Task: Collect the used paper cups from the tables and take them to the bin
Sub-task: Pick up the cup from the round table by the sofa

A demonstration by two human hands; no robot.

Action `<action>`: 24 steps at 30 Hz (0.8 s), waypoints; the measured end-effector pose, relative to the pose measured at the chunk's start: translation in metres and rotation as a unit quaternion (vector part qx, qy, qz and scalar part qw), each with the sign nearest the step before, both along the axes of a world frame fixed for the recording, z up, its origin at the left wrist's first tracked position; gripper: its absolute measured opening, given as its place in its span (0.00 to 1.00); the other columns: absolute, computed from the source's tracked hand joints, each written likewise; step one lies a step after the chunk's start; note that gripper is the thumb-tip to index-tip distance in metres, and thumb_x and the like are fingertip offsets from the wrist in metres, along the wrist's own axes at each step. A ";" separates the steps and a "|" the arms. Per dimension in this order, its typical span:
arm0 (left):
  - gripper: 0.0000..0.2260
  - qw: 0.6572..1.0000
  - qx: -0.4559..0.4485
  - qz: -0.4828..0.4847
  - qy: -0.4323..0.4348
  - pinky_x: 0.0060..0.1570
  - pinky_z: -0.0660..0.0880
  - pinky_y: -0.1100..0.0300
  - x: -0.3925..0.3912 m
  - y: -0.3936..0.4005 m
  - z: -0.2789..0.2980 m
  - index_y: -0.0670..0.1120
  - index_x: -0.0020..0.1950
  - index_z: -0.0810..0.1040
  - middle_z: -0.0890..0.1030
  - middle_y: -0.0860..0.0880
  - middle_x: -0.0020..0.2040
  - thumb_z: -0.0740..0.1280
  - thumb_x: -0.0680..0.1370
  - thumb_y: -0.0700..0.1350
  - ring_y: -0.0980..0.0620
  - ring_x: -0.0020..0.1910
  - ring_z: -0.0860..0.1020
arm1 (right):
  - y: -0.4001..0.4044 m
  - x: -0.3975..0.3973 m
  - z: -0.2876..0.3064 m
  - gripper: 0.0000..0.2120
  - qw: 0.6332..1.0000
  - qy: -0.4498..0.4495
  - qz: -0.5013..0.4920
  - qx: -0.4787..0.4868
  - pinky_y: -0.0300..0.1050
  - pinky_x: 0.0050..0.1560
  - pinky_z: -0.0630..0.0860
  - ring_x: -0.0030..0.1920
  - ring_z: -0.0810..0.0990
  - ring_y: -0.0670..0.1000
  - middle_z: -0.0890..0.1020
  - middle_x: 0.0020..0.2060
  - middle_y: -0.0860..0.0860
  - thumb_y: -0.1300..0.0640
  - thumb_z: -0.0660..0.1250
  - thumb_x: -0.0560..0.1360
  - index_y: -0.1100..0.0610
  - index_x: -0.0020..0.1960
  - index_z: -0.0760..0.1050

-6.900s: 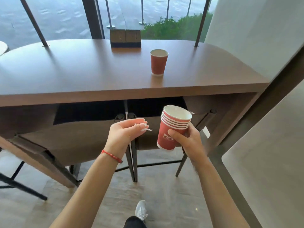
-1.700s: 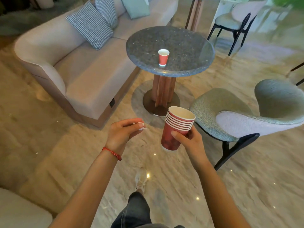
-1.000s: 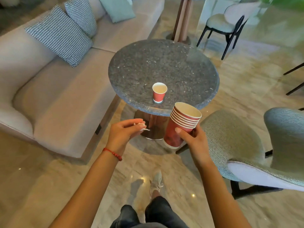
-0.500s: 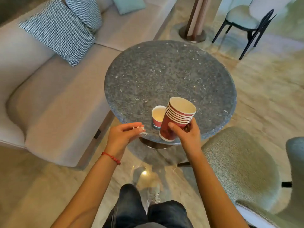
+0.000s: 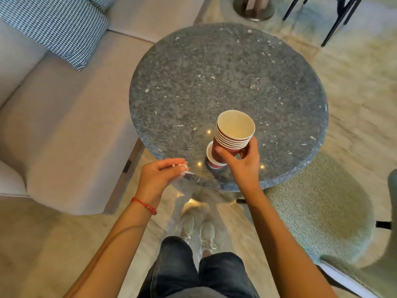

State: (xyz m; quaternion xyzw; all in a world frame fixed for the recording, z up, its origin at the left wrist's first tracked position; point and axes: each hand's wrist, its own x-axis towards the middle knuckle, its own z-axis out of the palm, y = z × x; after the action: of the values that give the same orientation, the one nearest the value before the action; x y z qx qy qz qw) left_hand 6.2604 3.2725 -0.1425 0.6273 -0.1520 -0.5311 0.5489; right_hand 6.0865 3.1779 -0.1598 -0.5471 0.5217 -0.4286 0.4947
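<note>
Right hand (image 5: 240,162) grips the stack of red paper cups (image 5: 231,139), hovering right over the lone paper cup (image 5: 211,159) standing upright on the desk (image 5: 214,72), just left-below the stack. Left hand (image 5: 159,177) pinches a white scrap (image 5: 184,171), farther off.

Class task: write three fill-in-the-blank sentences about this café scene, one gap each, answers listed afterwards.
1. The stack of red paper cups is gripped by the ____ hand.
2. A single red paper cup stands on the round ____ stone table.
3. The left hand pinches a small ____ scrap.

Answers: right; grey; white
</note>
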 end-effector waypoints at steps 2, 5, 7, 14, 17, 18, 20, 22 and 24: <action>0.08 1.000 0.008 -0.009 0.002 0.40 0.78 0.66 0.000 -0.001 -0.003 0.46 0.41 0.84 0.86 0.47 0.41 0.71 0.70 0.33 0.51 0.44 0.84 | -0.001 0.002 -0.007 0.29 1.000 0.009 -0.005 -0.007 0.29 0.51 0.73 0.51 0.76 0.34 0.77 0.51 0.40 0.59 0.78 0.64 0.49 0.59 0.68; 0.07 1.000 0.015 -0.014 0.007 0.40 0.78 0.67 0.001 -0.003 -0.005 0.44 0.43 0.83 0.86 0.47 0.41 0.71 0.70 0.33 0.51 0.44 0.84 | -0.002 0.003 -0.019 0.30 1.000 0.008 -0.012 0.003 0.27 0.51 0.72 0.52 0.76 0.32 0.77 0.52 0.39 0.61 0.78 0.64 0.47 0.59 0.68; 0.07 1.000 0.019 -0.016 0.010 0.41 0.78 0.67 0.001 -0.004 -0.006 0.44 0.43 0.83 0.86 0.48 0.40 0.71 0.70 0.33 0.51 0.44 0.84 | -0.002 0.002 -0.027 0.30 1.000 0.012 -0.015 0.009 0.26 0.50 0.71 0.51 0.75 0.31 0.77 0.52 0.38 0.61 0.78 0.64 0.51 0.61 0.68; 0.08 1.000 0.023 -0.006 0.011 0.41 0.78 0.65 0.001 -0.005 -0.008 0.45 0.41 0.84 0.86 0.47 0.40 0.71 0.70 0.33 0.49 0.45 0.84 | 0.000 0.002 -0.045 0.33 0.999 0.033 0.020 0.038 0.21 0.46 0.68 0.52 0.73 0.27 0.74 0.53 0.36 0.54 0.77 0.62 0.45 0.61 0.65; 0.07 0.999 0.031 -0.004 0.013 0.41 0.78 0.65 0.002 -0.004 -0.010 0.45 0.41 0.83 0.86 0.47 0.40 0.71 0.70 0.33 0.48 0.45 0.84 | 0.005 -0.001 -0.057 0.34 0.998 0.024 0.039 0.053 0.25 0.44 0.73 0.53 0.74 0.30 0.74 0.54 0.39 0.59 0.78 0.62 0.38 0.59 0.65; 0.07 0.999 0.034 -0.004 0.013 0.41 0.79 0.65 0.002 -0.003 -0.011 0.44 0.42 0.83 0.86 0.47 0.40 0.71 0.70 0.33 0.48 0.45 0.84 | 0.007 -0.003 -0.061 0.36 0.997 0.023 0.044 0.062 0.28 0.45 0.75 0.54 0.74 0.32 0.74 0.54 0.39 0.59 0.79 0.62 0.35 0.59 0.65; 0.07 0.999 0.039 -0.003 0.014 0.42 0.79 0.64 0.002 -0.003 -0.012 0.44 0.42 0.83 0.86 0.47 0.41 0.71 0.70 0.33 0.48 0.46 0.83 | 0.009 -0.004 -0.068 0.38 0.995 0.028 0.047 0.079 0.34 0.49 0.77 0.56 0.75 0.36 0.74 0.56 0.40 0.60 0.79 0.62 0.34 0.59 0.63; 0.07 0.999 0.044 -0.002 0.014 0.44 0.79 0.63 0.002 -0.002 -0.013 0.44 0.43 0.83 0.86 0.46 0.42 0.71 0.70 0.33 0.48 0.46 0.83 | 0.008 -0.003 -0.072 0.38 0.994 0.038 0.036 0.093 0.38 0.52 0.76 0.57 0.75 0.39 0.73 0.56 0.39 0.60 0.79 0.62 0.36 0.59 0.62; 0.07 0.999 0.048 -0.003 0.013 0.45 0.80 0.62 0.003 -0.003 -0.014 0.44 0.44 0.83 0.86 0.46 0.42 0.71 0.70 0.33 0.47 0.47 0.83 | 0.006 -0.001 -0.072 0.36 0.994 0.054 0.023 0.087 0.29 0.49 0.73 0.55 0.73 0.32 0.73 0.54 0.37 0.59 0.79 0.63 0.37 0.59 0.63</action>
State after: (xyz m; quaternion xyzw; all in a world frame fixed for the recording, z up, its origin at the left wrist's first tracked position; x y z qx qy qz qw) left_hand 6.2636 3.2696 -0.1564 0.6459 -0.1209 -0.5472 0.5184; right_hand 6.0857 3.1838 -0.2321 -0.5366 0.5702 -0.3397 0.5211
